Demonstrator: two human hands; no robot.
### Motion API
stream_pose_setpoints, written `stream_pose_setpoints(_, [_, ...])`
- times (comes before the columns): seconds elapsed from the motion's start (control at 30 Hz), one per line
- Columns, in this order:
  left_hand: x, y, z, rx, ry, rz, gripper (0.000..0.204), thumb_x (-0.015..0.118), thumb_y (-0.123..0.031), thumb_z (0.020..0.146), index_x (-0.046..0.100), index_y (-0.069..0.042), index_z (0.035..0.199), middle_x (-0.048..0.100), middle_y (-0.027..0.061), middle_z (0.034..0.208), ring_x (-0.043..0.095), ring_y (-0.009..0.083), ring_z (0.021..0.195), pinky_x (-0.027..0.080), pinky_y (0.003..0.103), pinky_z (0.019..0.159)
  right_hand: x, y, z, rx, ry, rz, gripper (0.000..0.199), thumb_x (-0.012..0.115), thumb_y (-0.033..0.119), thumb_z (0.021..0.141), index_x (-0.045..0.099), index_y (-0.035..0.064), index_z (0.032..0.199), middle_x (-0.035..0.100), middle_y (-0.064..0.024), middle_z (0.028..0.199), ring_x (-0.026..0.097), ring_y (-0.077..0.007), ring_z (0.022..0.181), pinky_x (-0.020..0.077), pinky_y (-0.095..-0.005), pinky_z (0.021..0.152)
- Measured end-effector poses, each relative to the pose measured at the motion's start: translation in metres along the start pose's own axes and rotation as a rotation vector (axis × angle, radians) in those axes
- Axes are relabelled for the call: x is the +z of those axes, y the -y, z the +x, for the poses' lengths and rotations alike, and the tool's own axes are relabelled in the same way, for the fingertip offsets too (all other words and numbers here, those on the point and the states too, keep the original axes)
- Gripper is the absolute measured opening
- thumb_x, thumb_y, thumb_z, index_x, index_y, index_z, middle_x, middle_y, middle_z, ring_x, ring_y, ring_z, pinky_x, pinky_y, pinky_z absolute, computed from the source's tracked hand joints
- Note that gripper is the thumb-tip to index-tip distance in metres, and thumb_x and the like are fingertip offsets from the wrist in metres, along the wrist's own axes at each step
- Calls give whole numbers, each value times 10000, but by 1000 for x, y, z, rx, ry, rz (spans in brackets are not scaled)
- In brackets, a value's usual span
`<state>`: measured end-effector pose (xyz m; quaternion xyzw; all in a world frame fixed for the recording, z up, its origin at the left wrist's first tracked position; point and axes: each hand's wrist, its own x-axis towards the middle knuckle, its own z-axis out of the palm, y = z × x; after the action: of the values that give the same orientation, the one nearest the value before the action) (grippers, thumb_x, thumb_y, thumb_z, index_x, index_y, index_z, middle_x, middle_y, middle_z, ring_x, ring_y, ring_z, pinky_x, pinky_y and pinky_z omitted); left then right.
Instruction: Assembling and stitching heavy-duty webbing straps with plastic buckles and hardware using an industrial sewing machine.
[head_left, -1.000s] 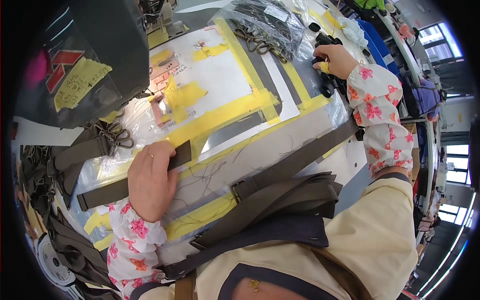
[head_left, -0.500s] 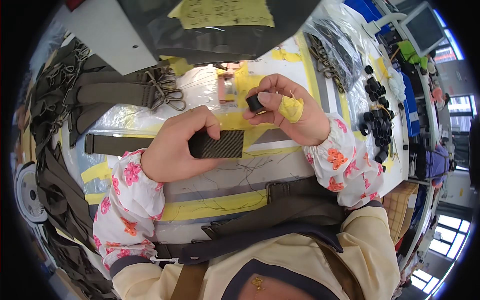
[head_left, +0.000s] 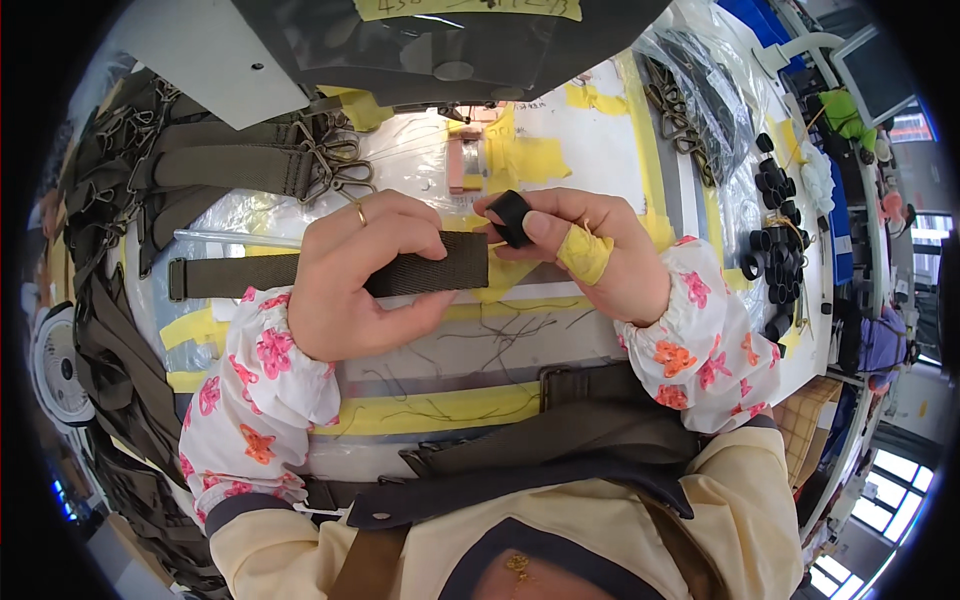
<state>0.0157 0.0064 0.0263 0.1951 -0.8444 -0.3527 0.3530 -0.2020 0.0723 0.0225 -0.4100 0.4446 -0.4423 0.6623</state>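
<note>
My left hand (head_left: 360,275) grips a dark olive webbing strap (head_left: 235,275) near its right end, which sticks out past my fingers. My right hand (head_left: 585,255), with yellow tape wrapped round the thumb, pinches a small black elastic loop (head_left: 512,218) right at that strap end. Both hands hover just above the sewing table (head_left: 590,150), which is striped with yellow tape. The strap's far left end lies flat on the table.
A sewing machine head (head_left: 440,40) hangs over the table's far side. Olive straps with metal hooks (head_left: 250,165) are piled at the left. A bag of metal buckles (head_left: 700,100) and several black loops (head_left: 775,240) lie on the right. A dark strap (head_left: 590,395) crosses the near edge.
A second ago my right hand was reaching to the far right pile and my left pressed the strap down. Now both hands meet at the strap end, the right holding a black loop.
</note>
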Motion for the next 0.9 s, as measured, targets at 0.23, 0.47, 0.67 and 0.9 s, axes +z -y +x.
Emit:
stream_pose_setpoints(0.23, [5,0,-1,93,7,101,322,797,-98,541,600,-56,792,604,97,850,597,249,719,480,314,597,-2,2,-6,97,-79,-24,245,599,87,845,566,-62,1037,631,-111,948,628,-182,850,524,-297,771])
stream_pose_setpoints(0.47, [6,0,-3,123,-40,135,312,824,-116,532,617,-59,759,611,91,873,591,237,732,483,309,608,-4,2,-9,13,-59,-41,151,621,23,801,544,-32,918,614,-101,949,608,-135,788,514,-265,711])
stream_pose_setpoints(0.67, [5,-1,2,194,-6,155,227,774,-43,579,636,-47,759,621,88,871,568,224,687,463,292,570,-2,2,-9,33,98,-265,289,641,-30,751,483,9,989,576,-45,921,537,-57,752,453,-186,657])
stream_pose_setpoints(0.9, [11,-2,-1,110,103,56,207,720,19,580,640,-35,763,630,67,830,539,221,631,448,289,536,-5,6,-7,141,129,-10,289,627,39,786,495,11,1042,568,-28,859,528,-61,658,430,-190,575])
